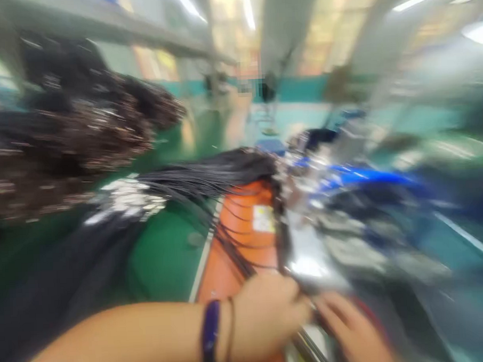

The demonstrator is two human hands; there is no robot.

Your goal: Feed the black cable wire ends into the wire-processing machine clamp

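My left hand point(269, 313), with a dark band at its wrist, is closed around black cables point(311, 351) that come out below it near the bottom centre. Close beside it on the right is my right hand point(352, 325), its fingers pointing toward the left hand and smeared by motion; whether it grips anything is not clear. Beyond the hands, a bundle of thin black cables point(209, 174) lies across an orange surface point(237, 218) and hangs over its left edge, with whitish ends at the left.
Large dark cable bundles point(63, 130) hang at the left. A green floor point(164, 253) shows beside the orange surface. To the right, blurred, are a shiny metal surface point(308, 253), a blue curved item point(365, 175) and pale pieces point(352, 245).
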